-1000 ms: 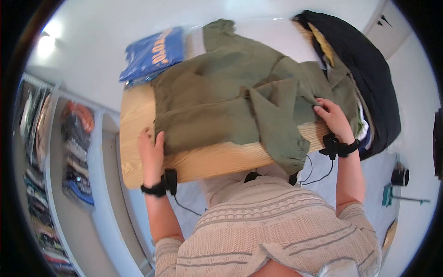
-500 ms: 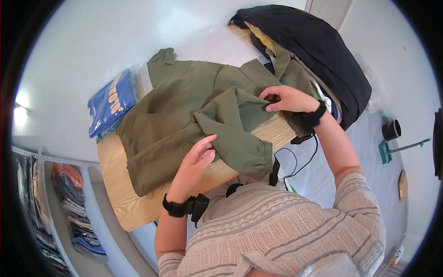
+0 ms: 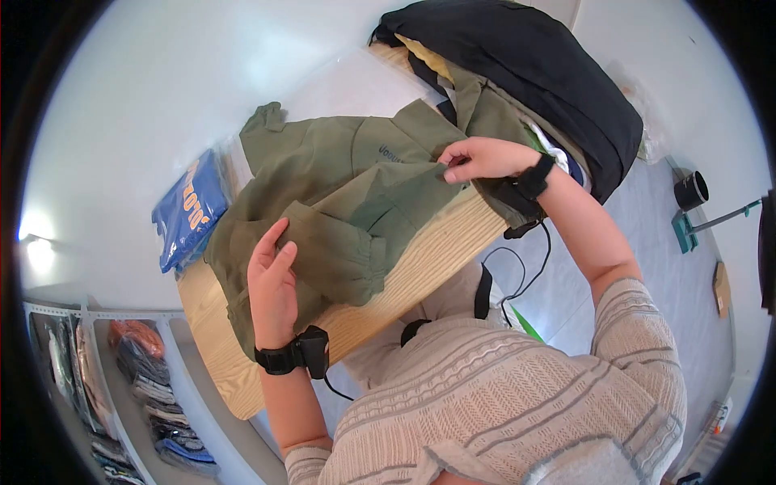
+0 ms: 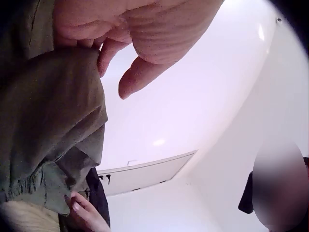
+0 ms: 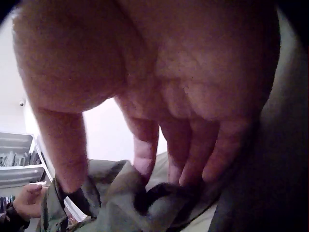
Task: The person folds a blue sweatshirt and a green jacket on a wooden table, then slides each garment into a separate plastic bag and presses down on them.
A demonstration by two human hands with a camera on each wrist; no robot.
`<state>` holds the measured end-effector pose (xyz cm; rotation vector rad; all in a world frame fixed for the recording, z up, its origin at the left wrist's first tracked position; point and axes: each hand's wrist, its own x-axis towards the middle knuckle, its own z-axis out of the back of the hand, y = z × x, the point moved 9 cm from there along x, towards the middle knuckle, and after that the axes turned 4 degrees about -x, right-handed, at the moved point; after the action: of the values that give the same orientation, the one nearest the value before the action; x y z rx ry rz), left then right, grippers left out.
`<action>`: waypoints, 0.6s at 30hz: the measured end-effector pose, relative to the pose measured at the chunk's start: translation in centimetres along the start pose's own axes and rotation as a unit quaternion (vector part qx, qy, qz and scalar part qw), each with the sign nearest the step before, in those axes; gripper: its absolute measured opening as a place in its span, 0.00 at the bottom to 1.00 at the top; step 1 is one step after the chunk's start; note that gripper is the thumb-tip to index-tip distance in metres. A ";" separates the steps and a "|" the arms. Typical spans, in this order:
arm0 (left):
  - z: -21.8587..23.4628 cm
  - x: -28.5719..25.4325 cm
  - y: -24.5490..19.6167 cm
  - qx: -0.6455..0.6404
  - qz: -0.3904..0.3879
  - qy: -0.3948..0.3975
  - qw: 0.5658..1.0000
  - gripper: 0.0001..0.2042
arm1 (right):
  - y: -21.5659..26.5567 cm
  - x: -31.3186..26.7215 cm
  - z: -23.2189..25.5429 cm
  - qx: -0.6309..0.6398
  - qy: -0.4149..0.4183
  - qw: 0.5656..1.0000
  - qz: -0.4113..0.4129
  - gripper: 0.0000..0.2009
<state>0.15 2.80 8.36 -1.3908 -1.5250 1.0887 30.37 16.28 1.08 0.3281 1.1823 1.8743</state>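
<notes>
An olive-green jacket lies spread across the wooden table, dark lettering on its upper part. One sleeve with a gathered elastic cuff is folded over the body of the jacket. My left hand rests beside this sleeve, fingers extended and thumb apart; in the left wrist view the fingers lie against the olive cloth. With thumb and fingers, my right hand pinches the jacket's edge at the right; bunched cloth shows between them in the right wrist view.
A blue plastic-wrapped package lies at the table's left end. Clear plastic film sits at the back. A large black bag holding clothes stands at the right end. Shelves of folded clothes are at lower left.
The sleeve with the elastic cuff has shifted left, from hanging at the front edge to lying over the jacket. My left hand went right to it, then back left. The head view has turned.
</notes>
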 end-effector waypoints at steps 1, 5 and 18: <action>0.6 0.2 0.6 0.021 0.009 0.000 1.000 0.20 | 1.1 -0.9 -0.1 -0.017 0.023 0.997 0.068 0.15; 1.3 0.2 1.6 0.058 0.026 -0.017 0.998 0.22 | 1.9 -2.2 -1.0 -0.083 0.036 0.981 0.174 0.16; 2.3 0.5 2.8 0.035 0.052 -0.035 0.997 0.25 | 1.0 -1.8 -0.4 -0.006 0.020 0.993 0.116 0.07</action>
<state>-1.16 3.19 4.95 -1.4110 -1.4624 1.2552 30.65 14.40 2.08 0.4383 1.2002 2.0960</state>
